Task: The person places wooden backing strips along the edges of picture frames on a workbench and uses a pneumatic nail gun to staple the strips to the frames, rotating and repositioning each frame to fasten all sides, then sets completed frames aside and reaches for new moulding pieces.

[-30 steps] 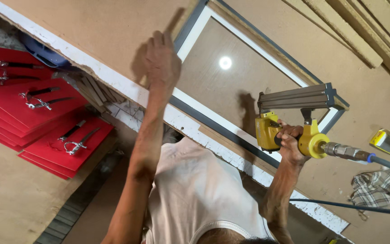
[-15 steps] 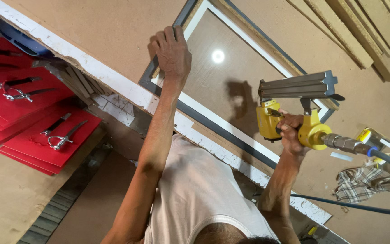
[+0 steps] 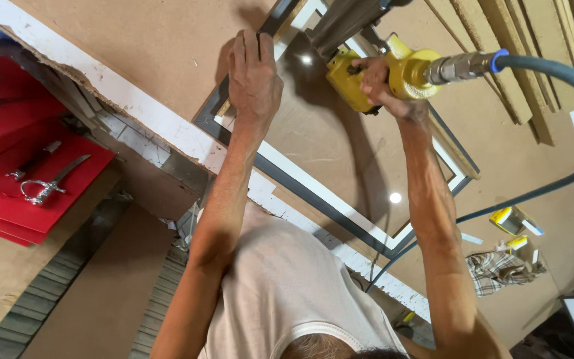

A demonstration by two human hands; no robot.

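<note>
A grey and white picture frame (image 3: 340, 206) lies flat on a brown board tabletop (image 3: 134, 46). My left hand (image 3: 254, 73) presses palm-down on the frame's near-left corner, fingers together. My right hand (image 3: 379, 86) grips the handle of a yellow pneumatic nail gun (image 3: 406, 70). The gun's metal magazine (image 3: 343, 23) points at the same corner, just right of my left hand. A blue air hose (image 3: 566, 80) runs from the gun's metal fitting off to the right and curves back down across the table.
Red panels (image 3: 28, 166) carrying small metal sword-shaped ornaments (image 3: 51, 181) are stacked at the left, below the table's white edge (image 3: 167, 126). Several wood strips (image 3: 526, 60) lie at the top right. A checked cloth (image 3: 499, 269) and small yellow boxes (image 3: 509, 219) sit at the right.
My right hand has carried the nail gun leftward from the frame's far side to the corner beside my left hand. My left hand stays pressed on that corner.
</note>
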